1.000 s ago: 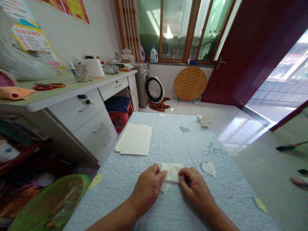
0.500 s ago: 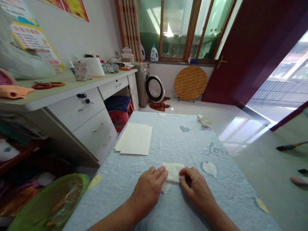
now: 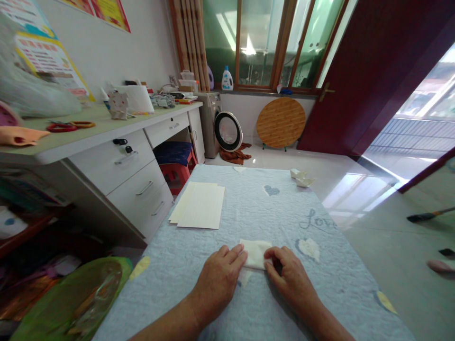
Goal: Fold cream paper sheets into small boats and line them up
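A small folded cream paper [image 3: 255, 252] lies on the light blue quilted tablecloth [image 3: 256, 208] near the front edge. My left hand [image 3: 216, 282] presses on the paper's left edge with its fingers held together and flat. My right hand [image 3: 289, 279] has its fingers curled and pinches the paper's right edge. The near part of the paper is hidden under both hands.
A stack of cream paper sheets [image 3: 199, 211] lies on the cloth's left side. Two small folded paper pieces [image 3: 301, 178] sit at the far right corner. A white desk with drawers [image 3: 117, 161] stands to the left, with a green bag [image 3: 71, 303] below it.
My left hand's fingers have stretched out a little over the paper's left edge. The paper and my right hand have hardly moved.
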The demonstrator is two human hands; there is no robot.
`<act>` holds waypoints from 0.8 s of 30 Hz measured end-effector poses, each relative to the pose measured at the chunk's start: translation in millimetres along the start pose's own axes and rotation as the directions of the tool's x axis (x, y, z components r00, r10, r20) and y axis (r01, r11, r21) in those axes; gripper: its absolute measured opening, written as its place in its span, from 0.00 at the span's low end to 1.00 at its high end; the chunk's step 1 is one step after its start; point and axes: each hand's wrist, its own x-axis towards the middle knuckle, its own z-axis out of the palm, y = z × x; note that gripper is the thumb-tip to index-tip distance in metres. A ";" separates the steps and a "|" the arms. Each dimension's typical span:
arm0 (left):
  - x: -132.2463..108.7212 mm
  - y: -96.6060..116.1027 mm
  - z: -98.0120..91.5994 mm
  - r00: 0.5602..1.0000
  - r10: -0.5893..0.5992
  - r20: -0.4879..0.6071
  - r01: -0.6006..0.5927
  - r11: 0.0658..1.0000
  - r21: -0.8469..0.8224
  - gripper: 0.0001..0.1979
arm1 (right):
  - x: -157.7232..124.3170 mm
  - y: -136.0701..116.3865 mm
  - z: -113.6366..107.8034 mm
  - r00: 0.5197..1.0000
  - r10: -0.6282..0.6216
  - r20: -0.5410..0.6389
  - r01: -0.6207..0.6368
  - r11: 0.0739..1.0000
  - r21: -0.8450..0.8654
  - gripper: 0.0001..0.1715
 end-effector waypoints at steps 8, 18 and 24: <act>-0.3 0.9 -3.5 1.000 -0.019 0.006 0.019 1.000 -0.008 0.18 | -0.4 0.3 0.3 1.000 -0.019 -0.018 0.019 1.000 -0.005 0.09; 0.9 0.5 -4.3 1.000 -0.005 -0.012 0.005 1.000 -0.010 0.16 | -0.8 -1.1 -0.1 0.999 -0.031 -0.013 0.031 0.999 -0.020 0.08; 0.4 0.6 -4.1 1.000 0.004 -0.008 -0.004 1.000 -0.003 0.16 | -0.9 -1.5 0.1 0.999 -0.043 -0.021 0.042 0.999 -0.021 0.08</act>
